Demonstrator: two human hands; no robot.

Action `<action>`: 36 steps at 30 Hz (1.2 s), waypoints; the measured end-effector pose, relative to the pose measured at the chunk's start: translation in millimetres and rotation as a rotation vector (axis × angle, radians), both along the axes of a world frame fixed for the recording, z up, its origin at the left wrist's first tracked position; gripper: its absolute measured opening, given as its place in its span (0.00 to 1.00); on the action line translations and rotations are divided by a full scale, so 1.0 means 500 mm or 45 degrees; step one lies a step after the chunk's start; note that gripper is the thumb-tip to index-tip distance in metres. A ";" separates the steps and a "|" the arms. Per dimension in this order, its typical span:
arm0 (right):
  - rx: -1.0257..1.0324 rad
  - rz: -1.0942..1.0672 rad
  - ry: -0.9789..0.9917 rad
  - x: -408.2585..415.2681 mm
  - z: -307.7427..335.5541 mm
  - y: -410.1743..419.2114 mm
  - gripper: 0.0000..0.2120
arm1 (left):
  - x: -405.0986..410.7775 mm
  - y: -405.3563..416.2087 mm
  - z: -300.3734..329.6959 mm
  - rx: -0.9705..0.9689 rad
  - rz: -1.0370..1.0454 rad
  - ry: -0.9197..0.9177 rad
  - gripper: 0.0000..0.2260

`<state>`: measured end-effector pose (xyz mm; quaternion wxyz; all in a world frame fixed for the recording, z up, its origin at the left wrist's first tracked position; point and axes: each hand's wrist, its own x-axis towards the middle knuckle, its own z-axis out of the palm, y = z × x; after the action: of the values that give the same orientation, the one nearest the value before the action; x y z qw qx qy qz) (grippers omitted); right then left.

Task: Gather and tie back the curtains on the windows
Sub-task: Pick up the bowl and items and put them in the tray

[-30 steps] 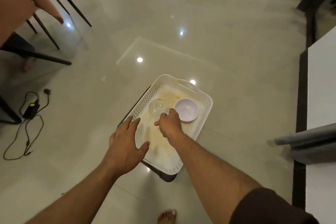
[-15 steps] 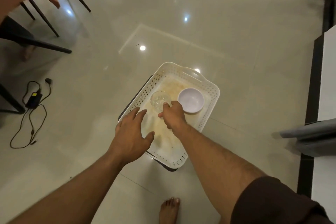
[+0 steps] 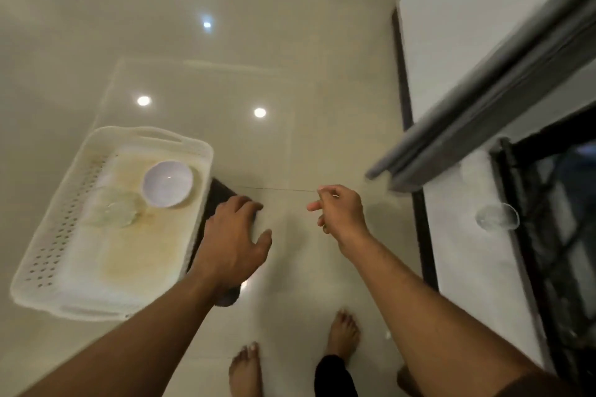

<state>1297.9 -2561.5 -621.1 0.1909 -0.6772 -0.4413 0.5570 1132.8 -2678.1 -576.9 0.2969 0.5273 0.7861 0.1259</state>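
A grey curtain hangs bunched at the upper right, beside a dark-framed window. My right hand is raised in mid-air left of the curtain's lower end and pinches a thin string that runs left toward the tray. My left hand hovers with spread, relaxed fingers over the right edge of a white perforated tray on a dark stand. It holds nothing.
In the tray sit a white bowl and a clear glass bowl. The white wall with its dark skirting runs along the right. Glossy floor tiles reflect ceiling lights. My bare feet stand at the bottom.
My right hand left the glass bowl in the tray and swung right, pulling out a thin string. The view turned right; the curtain and window came close. My left hand came off the tray's left side.
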 end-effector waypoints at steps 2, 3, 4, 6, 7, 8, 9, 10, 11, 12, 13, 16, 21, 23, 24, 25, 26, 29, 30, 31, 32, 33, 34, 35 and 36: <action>-0.002 -0.139 -0.059 0.137 -0.020 0.029 0.09 | 0.097 0.062 -0.012 -0.008 -0.115 -0.028 0.25; -0.004 -0.206 -0.089 0.209 -0.031 0.039 0.09 | 0.150 0.093 -0.021 -0.013 -0.179 -0.038 0.25; -0.008 -0.273 -0.111 0.274 -0.041 0.047 0.10 | 0.195 0.120 -0.031 -0.018 -0.236 -0.042 0.25; -0.023 -0.428 -0.151 0.396 -0.062 0.060 0.10 | 0.282 0.170 -0.052 -0.026 -0.351 -0.044 0.24; -0.033 -0.507 -0.165 0.454 -0.075 0.067 0.09 | 0.325 0.193 -0.064 -0.030 -0.411 -0.045 0.24; -0.046 -0.590 -0.176 0.514 -0.089 0.074 0.09 | 0.371 0.217 -0.078 -0.036 -0.469 -0.044 0.24; -0.052 -0.676 -0.177 0.568 -0.103 0.080 0.09 | 0.413 0.239 -0.090 -0.043 -0.523 -0.045 0.24; -0.053 -0.753 -0.179 0.613 -0.116 0.086 0.09 | 0.450 0.257 -0.099 -0.049 -0.572 -0.047 0.24; -0.055 -0.821 -0.183 0.658 -0.133 0.095 0.10 | 0.490 0.279 -0.112 -0.060 -0.627 -0.048 0.24; -0.055 -0.868 -0.194 0.697 -0.148 0.104 0.11 | 0.528 0.298 -0.124 -0.069 -0.681 -0.048 0.25; -0.059 -0.899 -0.204 0.732 -0.165 0.114 0.13 | 0.563 0.317 -0.139 -0.076 -0.733 -0.045 0.25; -0.086 -0.926 -0.178 0.803 -0.213 0.149 0.20 | 0.648 0.367 -0.185 -0.099 -0.844 -0.035 0.26; -0.114 -1.022 -0.118 0.842 -0.298 0.225 0.31 | 0.753 0.438 -0.249 -0.103 -0.974 -0.019 0.27; -0.122 -1.063 -0.078 0.844 -0.330 0.255 0.31 | 0.783 0.459 -0.270 -0.097 -1.017 -0.006 0.28; -0.128 -1.078 -0.062 0.845 -0.344 0.267 0.30 | 0.793 0.466 -0.279 -0.099 -1.037 0.001 0.28; -0.133 -1.090 -0.048 0.847 -0.354 0.277 0.29 | 0.800 0.471 -0.286 -0.102 -1.050 0.004 0.28; -0.142 -1.102 -0.033 0.851 -0.366 0.285 0.28 | 0.806 0.474 -0.296 -0.107 -1.060 0.005 0.28; -0.161 -1.125 -0.006 0.862 -0.389 0.296 0.22 | 0.807 0.479 -0.316 -0.112 -1.066 -0.005 0.29; -0.164 -1.120 -0.013 0.864 -0.391 0.296 0.21 | 0.805 0.479 -0.318 -0.110 -1.062 -0.006 0.29; -0.166 -1.112 -0.029 0.866 -0.391 0.295 0.21 | 0.803 0.478 -0.320 -0.110 -1.059 -0.007 0.29; -0.167 -1.101 -0.045 0.866 -0.389 0.291 0.21 | 0.801 0.476 -0.319 -0.114 -1.057 -0.010 0.28; -0.168 -1.087 -0.061 0.863 -0.385 0.287 0.21 | 0.797 0.474 -0.317 -0.115 -1.051 -0.010 0.28; -0.170 -1.069 -0.080 0.859 -0.379 0.282 0.21 | 0.793 0.471 -0.314 -0.113 -1.042 -0.010 0.28; -0.170 -1.049 -0.097 0.854 -0.371 0.277 0.21 | 0.788 0.468 -0.310 -0.109 -1.031 -0.010 0.28; -0.167 -1.026 -0.111 0.845 -0.359 0.269 0.20 | 0.779 0.462 -0.302 -0.102 -1.017 -0.009 0.28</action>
<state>1720.3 -2426.9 -800.4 0.3312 -0.8295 -0.1122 0.4354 1522.1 -2446.9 -728.1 0.3455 0.7789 0.5226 -0.0283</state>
